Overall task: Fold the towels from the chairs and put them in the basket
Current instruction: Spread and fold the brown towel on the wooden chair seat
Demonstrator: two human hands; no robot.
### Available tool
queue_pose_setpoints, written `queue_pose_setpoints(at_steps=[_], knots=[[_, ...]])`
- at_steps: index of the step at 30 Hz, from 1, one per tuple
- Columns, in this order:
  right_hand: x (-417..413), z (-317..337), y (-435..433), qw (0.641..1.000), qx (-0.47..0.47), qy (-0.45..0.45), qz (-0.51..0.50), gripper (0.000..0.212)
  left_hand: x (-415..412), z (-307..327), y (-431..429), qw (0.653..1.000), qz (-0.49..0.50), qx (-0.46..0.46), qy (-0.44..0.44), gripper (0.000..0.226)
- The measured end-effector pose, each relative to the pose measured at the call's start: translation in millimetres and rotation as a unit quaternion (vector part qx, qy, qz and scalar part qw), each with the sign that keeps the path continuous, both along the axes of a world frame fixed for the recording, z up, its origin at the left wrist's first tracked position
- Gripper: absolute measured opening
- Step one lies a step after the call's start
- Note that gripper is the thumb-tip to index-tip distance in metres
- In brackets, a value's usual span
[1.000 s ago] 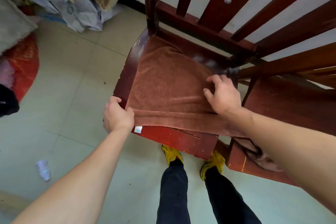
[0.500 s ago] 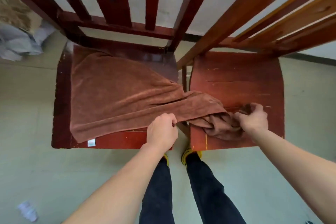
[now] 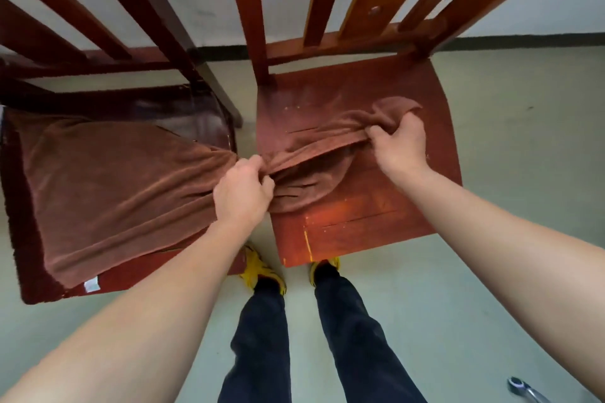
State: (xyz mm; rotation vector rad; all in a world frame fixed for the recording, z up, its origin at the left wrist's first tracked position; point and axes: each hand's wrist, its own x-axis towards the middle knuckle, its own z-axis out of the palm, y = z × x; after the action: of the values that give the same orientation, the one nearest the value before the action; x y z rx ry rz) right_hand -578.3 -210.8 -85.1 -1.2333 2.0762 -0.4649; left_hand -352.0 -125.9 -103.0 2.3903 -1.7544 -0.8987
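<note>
A brown towel [image 3: 108,193] stretches across two wooden chairs standing side by side: most of it lies flat on the seat of the left chair [image 3: 183,114], and its gathered end reaches over the gap onto the seat of the right chair [image 3: 366,226]. The left hand [image 3: 244,195] is closed around the bunched cloth right at that gap, above the inner edges of the two seats. The right hand [image 3: 397,144] is closed on the towel's far end, over the middle of the right seat, with a loose fold sticking up past its fingers. Compared with half a second ago, the right hand has carried that end farther back across the seat, and the cloth between the hands now runs tauter.
</note>
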Motion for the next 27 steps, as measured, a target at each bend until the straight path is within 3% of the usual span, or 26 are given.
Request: queue_pose_setpoints(at_steps=[4,8,12,16,19,21,23,25,27], knots=[[-1.6,33.1,-26.5,0.998,-0.064,-0.012,0.027,0.021,-3.5,27.8,-2.2,0.997,0.020,-0.071,0.012,0.018],[-23.1,31.1,-4.9,0.999,-0.032,-0.014,0.008,0.020,-20.9,35.6,13.5,0.998,-0.048,-0.038,0.012,0.022],[-55.4,-4.5,44.2,0.992,0.109,0.001,-0.059,0.016,-38.3,18.0,34.9,0.993,-0.100,0.056,0.036,0.019],[-80.9,-33.1,82.2,0.945,0.318,0.028,-0.065,0.048,-44.8,-2.0,57.3,0.959,-0.170,0.225,0.018,0.016],[-80.8,-29.9,71.9,0.947,0.286,0.146,-0.009,0.060,-35.7,-2.7,61.9,0.941,-0.166,0.296,0.022,0.016],[-65.8,-21.3,49.7,0.961,0.182,0.201,0.047,0.059,-26.6,2.0,54.2,0.966,-0.129,0.223,0.023,0.018],[-39.7,-16.0,23.6,0.969,0.093,0.192,0.125,0.049,-14.9,6.0,36.9,0.992,-0.077,0.094,0.014,0.016],[-7.0,-16.2,-0.3,0.964,0.050,0.149,0.214,0.039,0.4,5.5,13.0,0.998,-0.055,0.011,-0.017,0.013],[27.8,-19.1,-18.3,0.954,0.059,0.095,0.280,0.042,18.5,-0.4,-11.3,0.997,-0.048,0.004,-0.057,0.021]])
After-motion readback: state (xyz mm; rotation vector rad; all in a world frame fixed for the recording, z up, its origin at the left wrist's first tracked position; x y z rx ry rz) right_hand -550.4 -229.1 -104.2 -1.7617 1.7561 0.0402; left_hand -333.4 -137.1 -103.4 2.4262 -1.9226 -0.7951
